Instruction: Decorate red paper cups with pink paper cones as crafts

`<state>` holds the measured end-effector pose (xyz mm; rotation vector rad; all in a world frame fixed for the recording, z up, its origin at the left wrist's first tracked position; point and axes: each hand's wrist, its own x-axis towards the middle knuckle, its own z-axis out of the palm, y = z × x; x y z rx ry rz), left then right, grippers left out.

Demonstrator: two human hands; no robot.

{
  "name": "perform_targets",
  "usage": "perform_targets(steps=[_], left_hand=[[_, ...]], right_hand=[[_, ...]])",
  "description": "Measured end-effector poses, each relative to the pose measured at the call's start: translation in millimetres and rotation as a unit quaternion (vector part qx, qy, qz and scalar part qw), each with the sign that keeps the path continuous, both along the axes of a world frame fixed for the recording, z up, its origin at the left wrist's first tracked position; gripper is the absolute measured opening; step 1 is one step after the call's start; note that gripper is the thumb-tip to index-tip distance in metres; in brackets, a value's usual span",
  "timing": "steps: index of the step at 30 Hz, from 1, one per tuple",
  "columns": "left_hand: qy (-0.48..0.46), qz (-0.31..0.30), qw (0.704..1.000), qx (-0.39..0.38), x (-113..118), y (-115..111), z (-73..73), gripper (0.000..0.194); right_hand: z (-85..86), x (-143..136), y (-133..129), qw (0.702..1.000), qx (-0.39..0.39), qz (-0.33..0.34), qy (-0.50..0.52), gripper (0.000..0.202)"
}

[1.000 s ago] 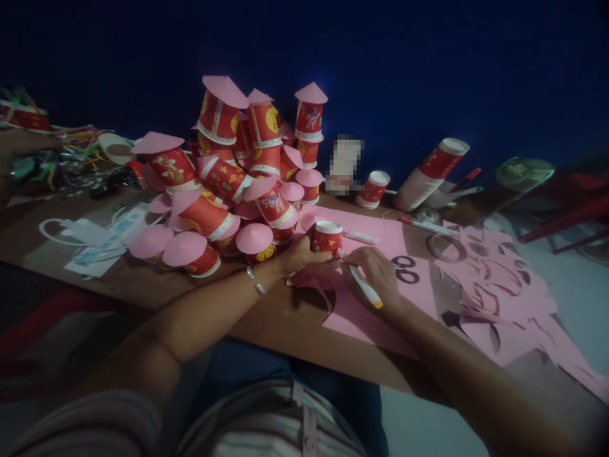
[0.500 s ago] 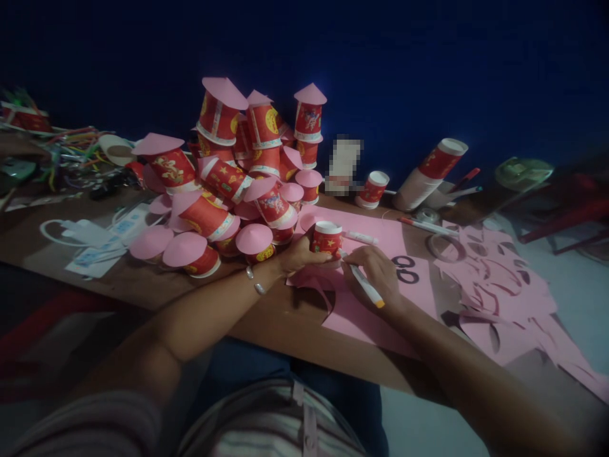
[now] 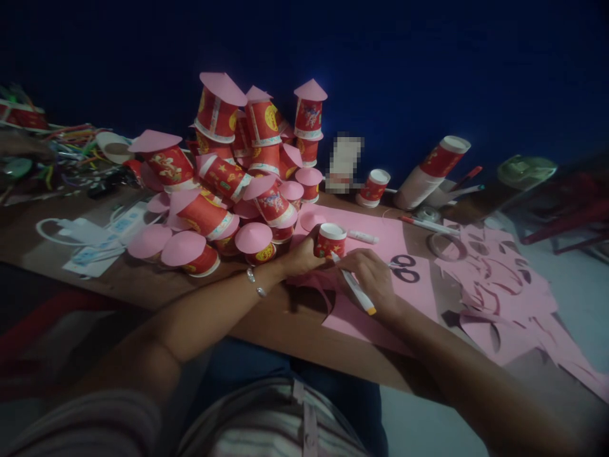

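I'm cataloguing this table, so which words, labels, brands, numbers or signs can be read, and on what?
No words, brands or numbers are legible.
Held cup in the left hand: any lettering too small.
White marker in the right hand: nothing readable.
Yellow emblems on the pink-topped cups: too small and blurred.
Lying marker: any print too small.
Pixelated item: obscured.

1 head-worn camera looks forward and down over the table (image 3: 285, 324).

Red patterned cup (image 3: 330, 245) roughly upright; white marker (image 3: 358, 291) slanted, tip at cup.
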<state>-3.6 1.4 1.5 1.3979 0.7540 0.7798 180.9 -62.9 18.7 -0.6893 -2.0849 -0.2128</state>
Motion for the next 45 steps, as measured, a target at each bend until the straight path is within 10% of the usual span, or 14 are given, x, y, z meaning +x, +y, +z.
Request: perform_targets(steps=[45], left_hand=[[-0.049,-0.012,0.996,-0.075,-1.6,-4.9,10.1,0.052]], right_hand=[[8.7,2.5,1.9,0.999,0.002,-0.036,0.035,0.022]])
